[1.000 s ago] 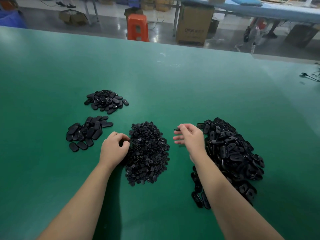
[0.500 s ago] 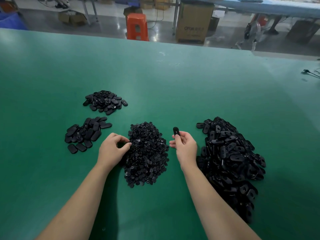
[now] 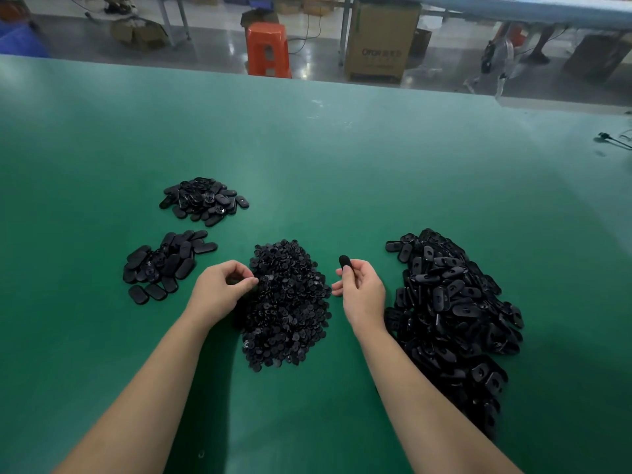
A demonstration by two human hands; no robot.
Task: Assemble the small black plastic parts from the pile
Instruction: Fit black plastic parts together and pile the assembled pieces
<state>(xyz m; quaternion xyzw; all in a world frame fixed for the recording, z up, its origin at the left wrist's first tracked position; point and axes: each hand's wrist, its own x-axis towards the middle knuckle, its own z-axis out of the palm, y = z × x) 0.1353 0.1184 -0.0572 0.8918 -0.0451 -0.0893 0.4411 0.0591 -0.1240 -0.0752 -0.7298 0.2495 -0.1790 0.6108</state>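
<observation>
Hands at the part piles, green table (image 3: 342, 159).
One oval black part (image 3: 344, 261) is pinched by the right hand (image 3: 363, 293); the left hand (image 3: 219, 291), fingers curled, is pinching at the middle pile (image 3: 287, 306); its catch cannot be told.

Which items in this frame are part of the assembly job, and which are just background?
In the job:
right hand holding an oval piece
left hand at the middle pile
right pile
two left piles

Background:
orange stool
cardboard box

Left hand (image 3: 219, 290) fingertips' contents hidden, oval part (image 3: 344, 261) half-covered by right hand (image 3: 362, 292), forearms cut off
</observation>
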